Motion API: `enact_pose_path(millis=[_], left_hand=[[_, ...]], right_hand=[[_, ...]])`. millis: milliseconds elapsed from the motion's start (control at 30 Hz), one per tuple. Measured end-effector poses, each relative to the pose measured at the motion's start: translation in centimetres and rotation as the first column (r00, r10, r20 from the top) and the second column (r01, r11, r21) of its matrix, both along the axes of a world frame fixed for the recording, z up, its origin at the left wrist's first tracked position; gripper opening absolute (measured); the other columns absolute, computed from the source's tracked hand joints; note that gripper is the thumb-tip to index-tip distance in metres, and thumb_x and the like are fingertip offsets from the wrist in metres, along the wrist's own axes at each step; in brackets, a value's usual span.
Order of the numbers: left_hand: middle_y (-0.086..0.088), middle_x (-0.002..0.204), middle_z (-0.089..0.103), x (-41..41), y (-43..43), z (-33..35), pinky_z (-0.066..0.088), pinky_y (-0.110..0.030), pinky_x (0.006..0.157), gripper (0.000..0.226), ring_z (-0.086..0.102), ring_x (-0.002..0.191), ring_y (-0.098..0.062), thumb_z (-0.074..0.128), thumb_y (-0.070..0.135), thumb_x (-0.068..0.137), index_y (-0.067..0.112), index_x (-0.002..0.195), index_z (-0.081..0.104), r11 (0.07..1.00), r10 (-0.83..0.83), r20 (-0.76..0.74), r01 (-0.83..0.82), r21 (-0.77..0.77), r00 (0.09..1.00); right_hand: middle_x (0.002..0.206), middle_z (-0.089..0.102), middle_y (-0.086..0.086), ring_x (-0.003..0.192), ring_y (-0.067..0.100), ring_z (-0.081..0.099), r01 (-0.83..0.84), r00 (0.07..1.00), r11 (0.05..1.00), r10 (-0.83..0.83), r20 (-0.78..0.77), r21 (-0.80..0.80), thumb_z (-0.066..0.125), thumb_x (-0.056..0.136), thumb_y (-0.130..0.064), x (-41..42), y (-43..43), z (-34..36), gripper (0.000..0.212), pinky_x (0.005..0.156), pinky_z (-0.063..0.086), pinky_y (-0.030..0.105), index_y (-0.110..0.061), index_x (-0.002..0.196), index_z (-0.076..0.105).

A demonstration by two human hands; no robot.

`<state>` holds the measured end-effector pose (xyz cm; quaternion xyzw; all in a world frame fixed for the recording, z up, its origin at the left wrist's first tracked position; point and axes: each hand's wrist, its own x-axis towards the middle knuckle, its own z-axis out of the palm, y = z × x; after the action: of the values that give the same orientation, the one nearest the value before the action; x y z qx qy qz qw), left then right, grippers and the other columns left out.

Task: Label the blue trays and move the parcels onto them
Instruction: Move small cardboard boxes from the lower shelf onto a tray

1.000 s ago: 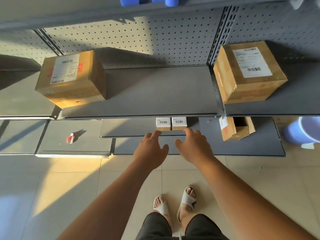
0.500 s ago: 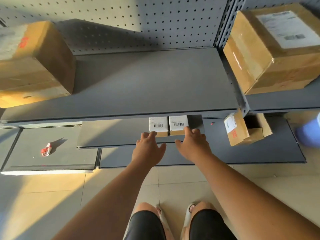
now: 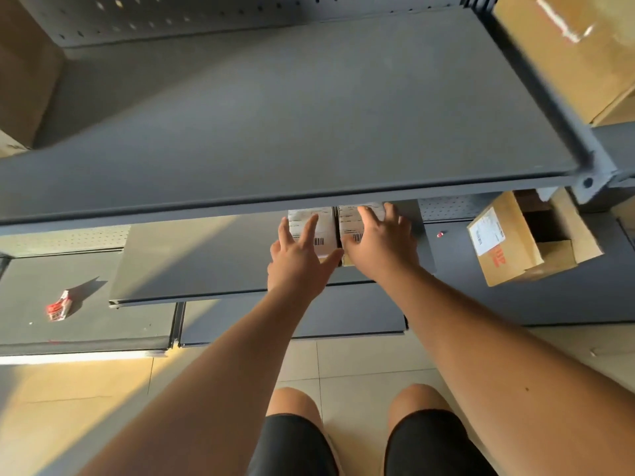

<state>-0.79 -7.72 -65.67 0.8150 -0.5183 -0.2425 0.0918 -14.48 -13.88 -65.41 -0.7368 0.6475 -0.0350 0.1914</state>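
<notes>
Two small parcels with white barcode labels sit side by side on a low grey shelf [image 3: 206, 262], partly hidden under the shelf above. My left hand [image 3: 300, 259] hovers with spread fingers over the left small parcel [image 3: 324, 231]. My right hand [image 3: 381, 245] lies flat with its fingers on top of the right small parcel [image 3: 350, 228]; neither parcel is lifted. No blue tray is in view.
A wide grey shelf [image 3: 292, 132] juts out above the hands. An open cardboard box [image 3: 525, 242] stands on the bottom shelf at right, large boxes sit at upper right [image 3: 577, 53] and upper left [image 3: 20, 70]. A small red-and-white item [image 3: 59, 305] lies lower left.
I have crouched lower and closer to the shelves. Both hands moved forward from in front of the low shelf to the two small parcels, the right hand now resting on one.
</notes>
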Motion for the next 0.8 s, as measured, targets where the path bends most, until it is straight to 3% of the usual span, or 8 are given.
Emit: enact_pose_path(millis=[233,467,800], left_hand=[[-0.005,0.167,-0.003,1.0,-0.7,-2.1,0.045,-0.049,0.101,0.076,0.035,0.136,-0.041,0.066,0.061,0.087,0.046,0.151,0.028,0.998,-0.021,-0.054,0.018,-0.057,0.998],[-0.004,0.166,0.004,0.0,0.2,-1.3,0.046,-0.047,0.097,0.079,0.034,0.137,-0.04,0.07,0.056,0.083,0.046,0.15,0.03,0.998,0.054,-0.129,-0.056,-0.007,0.99],[-0.002,0.165,0.01,-2.2,6.4,6.3,0.048,-0.05,0.099,0.076,0.038,0.134,-0.039,0.072,0.048,0.082,0.045,0.147,0.033,0.996,0.054,-0.163,-0.041,0.085,0.985]], right_hand=[[0.156,0.018,0.011,0.129,0.041,0.037,-0.008,0.995,0.999,0.003,0.097,0.052,0.062,0.086,-0.054,0.1,-1.1,-1.9,0.069,0.099,0.044,0.051,-0.031,0.146,0.039],[0.155,0.019,0.012,0.125,0.043,0.039,0.025,0.998,0.996,-0.029,0.048,0.08,0.069,0.078,-0.046,-0.2,0.3,-1.5,0.072,0.094,0.044,0.049,-0.028,0.141,0.039],[0.152,0.029,0.011,0.126,0.041,0.042,0.044,0.996,0.988,-0.054,0.067,0.151,0.069,0.075,-0.054,-3.5,6.9,6.2,0.076,0.098,0.043,0.048,-0.027,0.141,0.044]])
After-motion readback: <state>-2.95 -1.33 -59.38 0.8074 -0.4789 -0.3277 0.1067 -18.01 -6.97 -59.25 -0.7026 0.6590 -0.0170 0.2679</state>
